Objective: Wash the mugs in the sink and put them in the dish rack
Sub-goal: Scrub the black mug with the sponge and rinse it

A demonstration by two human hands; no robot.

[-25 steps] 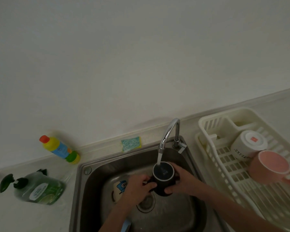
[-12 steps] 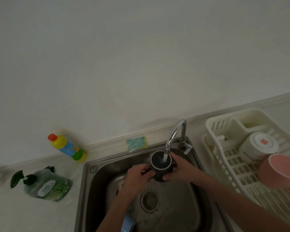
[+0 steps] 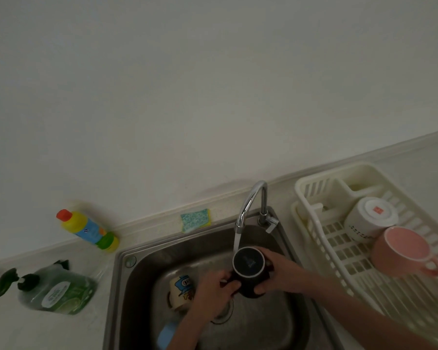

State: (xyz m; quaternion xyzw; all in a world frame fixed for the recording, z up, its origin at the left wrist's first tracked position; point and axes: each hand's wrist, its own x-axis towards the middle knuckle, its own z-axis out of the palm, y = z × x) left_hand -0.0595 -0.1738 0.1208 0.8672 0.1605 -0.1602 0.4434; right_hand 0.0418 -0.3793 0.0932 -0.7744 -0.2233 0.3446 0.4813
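Left hand [image 3: 214,290] and right hand [image 3: 280,270] both grip the black mug [image 3: 249,270], seemingly water-filled, under the running faucet [image 3: 250,202].

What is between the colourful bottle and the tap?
In the head view, a green and yellow sponge lies on the counter's back edge between the colourful bottle and the tap; otherwise bare counter.

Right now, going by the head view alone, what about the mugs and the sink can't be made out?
- Black mug: its handle and lower body are covered by the left hand and right hand.
- Cartoon mug: partly behind the left hand; its inside is hidden.
- Blue object: cut off by the left forearm, too blurred to identify.
- Sink drain: mostly hidden under the left hand.
- White mug lettering: too small to read.
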